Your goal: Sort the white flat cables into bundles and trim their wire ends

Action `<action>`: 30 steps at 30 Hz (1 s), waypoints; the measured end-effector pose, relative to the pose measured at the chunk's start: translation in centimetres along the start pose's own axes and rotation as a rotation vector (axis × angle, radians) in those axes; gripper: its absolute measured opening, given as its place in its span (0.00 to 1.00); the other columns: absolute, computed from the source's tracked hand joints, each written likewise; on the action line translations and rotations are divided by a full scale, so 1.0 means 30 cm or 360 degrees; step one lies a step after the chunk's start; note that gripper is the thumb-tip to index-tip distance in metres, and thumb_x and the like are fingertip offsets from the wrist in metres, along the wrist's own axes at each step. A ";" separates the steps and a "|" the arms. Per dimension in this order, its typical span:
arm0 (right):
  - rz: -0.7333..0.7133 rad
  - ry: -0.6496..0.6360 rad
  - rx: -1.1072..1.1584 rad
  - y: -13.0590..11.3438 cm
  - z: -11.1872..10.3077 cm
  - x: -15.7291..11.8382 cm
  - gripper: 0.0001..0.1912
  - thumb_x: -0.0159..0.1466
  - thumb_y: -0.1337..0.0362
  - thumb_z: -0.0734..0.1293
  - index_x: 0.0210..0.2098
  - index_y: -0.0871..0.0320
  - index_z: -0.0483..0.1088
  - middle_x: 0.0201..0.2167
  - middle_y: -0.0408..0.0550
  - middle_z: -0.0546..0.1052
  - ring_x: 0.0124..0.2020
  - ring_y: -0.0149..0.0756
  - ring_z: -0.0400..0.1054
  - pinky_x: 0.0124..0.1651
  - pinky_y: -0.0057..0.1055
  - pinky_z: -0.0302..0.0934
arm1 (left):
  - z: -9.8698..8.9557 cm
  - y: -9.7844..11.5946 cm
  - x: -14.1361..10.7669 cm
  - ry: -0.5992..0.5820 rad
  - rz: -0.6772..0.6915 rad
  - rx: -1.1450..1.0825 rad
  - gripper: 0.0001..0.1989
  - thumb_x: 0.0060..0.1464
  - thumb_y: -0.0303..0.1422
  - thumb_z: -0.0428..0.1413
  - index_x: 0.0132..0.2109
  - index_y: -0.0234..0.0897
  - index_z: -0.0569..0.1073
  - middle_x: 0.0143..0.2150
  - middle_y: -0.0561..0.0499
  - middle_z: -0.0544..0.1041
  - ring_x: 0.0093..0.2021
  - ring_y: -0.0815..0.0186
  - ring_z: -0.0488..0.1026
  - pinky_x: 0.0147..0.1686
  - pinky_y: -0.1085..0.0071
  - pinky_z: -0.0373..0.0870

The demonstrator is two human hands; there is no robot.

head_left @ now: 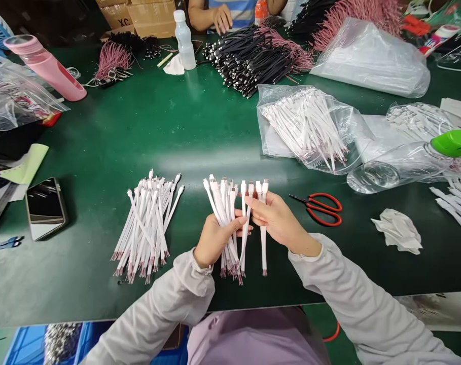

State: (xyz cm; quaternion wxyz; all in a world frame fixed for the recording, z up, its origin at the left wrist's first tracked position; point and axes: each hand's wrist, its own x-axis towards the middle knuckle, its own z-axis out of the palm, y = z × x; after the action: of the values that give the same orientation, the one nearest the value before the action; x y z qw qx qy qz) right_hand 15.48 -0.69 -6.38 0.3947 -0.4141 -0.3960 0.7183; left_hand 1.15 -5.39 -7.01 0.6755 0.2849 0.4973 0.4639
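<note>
In my left hand (215, 238) is a bunch of short white USB cables (223, 203), plugs up and stripped pink wire ends down. My right hand (274, 218) pinches a couple of the same white cables (263, 248), which hang just right of the bunch. Between the two hands, my fingers meet around another pair of cables (246, 192); which hand bears them I cannot tell. A loose pile of white cables (146, 228) lies on the green table (139, 121) to the left of my left hand.
Red-handled scissors (324, 209) and a crumpled tissue (398, 230) lie to the right. Bagged white cables (306, 124) and a clear bottle (397, 165) sit behind them. A phone (45, 209) is at left. Across the table, a person's hand (221, 19) is near black cables (249, 58).
</note>
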 end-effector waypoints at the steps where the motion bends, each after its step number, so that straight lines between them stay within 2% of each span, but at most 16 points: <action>1: 0.0028 -0.0037 -0.0001 0.001 -0.003 0.000 0.16 0.56 0.54 0.73 0.31 0.60 0.70 0.17 0.33 0.54 0.16 0.21 0.43 0.19 0.26 0.39 | -0.002 0.001 0.000 -0.0018 0.0006 0.0041 0.15 0.44 0.37 0.67 0.36 0.32 0.77 0.30 0.50 0.79 0.31 0.63 0.78 0.38 0.65 0.77; 3: 0.0013 -0.0024 -0.0007 0.004 -0.010 0.002 0.16 0.56 0.52 0.73 0.29 0.60 0.71 0.17 0.35 0.55 0.17 0.22 0.45 0.20 0.26 0.42 | -0.006 0.004 -0.001 -0.0054 0.0019 0.0091 0.16 0.45 0.39 0.66 0.39 0.31 0.78 0.32 0.48 0.79 0.33 0.63 0.78 0.41 0.64 0.76; 6: -0.0101 0.0117 0.0081 0.011 -0.020 0.008 0.16 0.56 0.52 0.72 0.28 0.59 0.71 0.22 0.40 0.64 0.25 0.26 0.58 0.28 0.27 0.54 | -0.013 0.014 -0.002 -0.0074 0.0028 0.0055 0.19 0.48 0.41 0.64 0.43 0.32 0.79 0.35 0.47 0.79 0.36 0.63 0.77 0.45 0.63 0.76; 8: -0.0091 0.0135 0.0214 0.012 -0.024 0.009 0.16 0.56 0.52 0.73 0.28 0.58 0.69 0.27 0.42 0.68 0.31 0.30 0.64 0.35 0.29 0.60 | -0.015 0.021 -0.003 -0.0053 0.0034 0.0019 0.19 0.48 0.42 0.64 0.43 0.32 0.80 0.35 0.47 0.79 0.35 0.65 0.76 0.44 0.63 0.77; 9: -0.0040 0.0113 0.0280 0.011 -0.024 0.009 0.16 0.56 0.52 0.73 0.29 0.57 0.68 0.27 0.42 0.68 0.30 0.29 0.64 0.35 0.29 0.60 | -0.016 0.024 -0.003 -0.0037 0.0048 0.0017 0.19 0.48 0.41 0.64 0.42 0.32 0.80 0.36 0.47 0.79 0.34 0.66 0.75 0.42 0.64 0.77; 10: 0.0025 0.0076 0.0329 0.009 -0.023 0.007 0.16 0.56 0.52 0.73 0.30 0.57 0.68 0.25 0.40 0.67 0.26 0.28 0.62 0.32 0.29 0.59 | -0.016 0.025 -0.003 -0.0017 0.0068 0.0020 0.18 0.47 0.40 0.65 0.41 0.32 0.80 0.38 0.47 0.79 0.34 0.67 0.74 0.40 0.65 0.78; 12: 0.0140 -0.0019 0.0352 0.003 -0.015 0.002 0.16 0.57 0.53 0.73 0.32 0.57 0.68 0.18 0.35 0.59 0.19 0.23 0.52 0.24 0.25 0.52 | -0.015 0.026 -0.002 0.0021 0.0092 0.0022 0.16 0.47 0.39 0.65 0.39 0.31 0.79 0.42 0.46 0.79 0.33 0.67 0.74 0.37 0.66 0.78; 15: 0.0236 -0.0169 0.0240 -0.002 0.001 -0.006 0.17 0.55 0.55 0.74 0.35 0.59 0.70 0.15 0.31 0.53 0.16 0.20 0.42 0.19 0.23 0.41 | -0.013 0.021 0.002 0.0019 0.0044 0.0013 0.16 0.44 0.38 0.67 0.38 0.31 0.79 0.39 0.46 0.79 0.33 0.65 0.75 0.35 0.66 0.78; 18: 0.0236 -0.0200 0.0154 0.004 0.009 -0.008 0.16 0.52 0.56 0.76 0.31 0.61 0.70 0.16 0.33 0.58 0.15 0.19 0.42 0.19 0.24 0.39 | -0.015 0.015 0.006 -0.0060 -0.0038 0.0045 0.18 0.45 0.41 0.66 0.39 0.30 0.79 0.34 0.46 0.79 0.32 0.63 0.76 0.38 0.64 0.77; 22: 0.0059 -0.0012 0.0070 0.024 0.002 -0.004 0.17 0.52 0.55 0.76 0.26 0.60 0.67 0.20 0.37 0.63 0.17 0.19 0.45 0.19 0.25 0.41 | -0.022 0.021 0.004 -0.0016 0.0022 0.0125 0.19 0.50 0.44 0.62 0.42 0.32 0.80 0.33 0.48 0.78 0.35 0.65 0.75 0.43 0.66 0.75; 25: -0.0056 0.0085 0.0026 0.036 -0.004 -0.002 0.19 0.54 0.51 0.74 0.25 0.58 0.65 0.19 0.37 0.60 0.18 0.21 0.47 0.20 0.26 0.42 | -0.024 0.031 -0.001 0.0040 0.0080 0.0212 0.19 0.50 0.41 0.62 0.45 0.33 0.80 0.30 0.51 0.76 0.34 0.67 0.74 0.43 0.67 0.74; 27: -0.0049 0.0101 0.0073 0.037 -0.004 -0.001 0.20 0.57 0.49 0.71 0.25 0.58 0.65 0.20 0.38 0.60 0.18 0.22 0.48 0.20 0.26 0.42 | -0.023 0.035 -0.002 0.0074 0.0075 0.0226 0.20 0.49 0.39 0.63 0.46 0.32 0.79 0.28 0.51 0.77 0.32 0.67 0.74 0.42 0.67 0.74; 30: 0.0086 -0.0003 0.0188 0.026 -0.001 -0.003 0.18 0.57 0.49 0.71 0.31 0.57 0.67 0.23 0.38 0.64 0.18 0.21 0.48 0.19 0.24 0.42 | -0.022 0.032 0.000 0.0097 0.0042 0.0197 0.18 0.47 0.38 0.65 0.43 0.32 0.79 0.28 0.51 0.78 0.31 0.66 0.76 0.40 0.67 0.74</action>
State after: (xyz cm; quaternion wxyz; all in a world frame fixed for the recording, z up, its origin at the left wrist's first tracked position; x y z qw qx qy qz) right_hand 15.35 -1.05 -7.08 0.3985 -0.3999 -0.3419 0.7513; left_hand 0.19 -5.04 -6.43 0.6349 0.3185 0.5417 0.4495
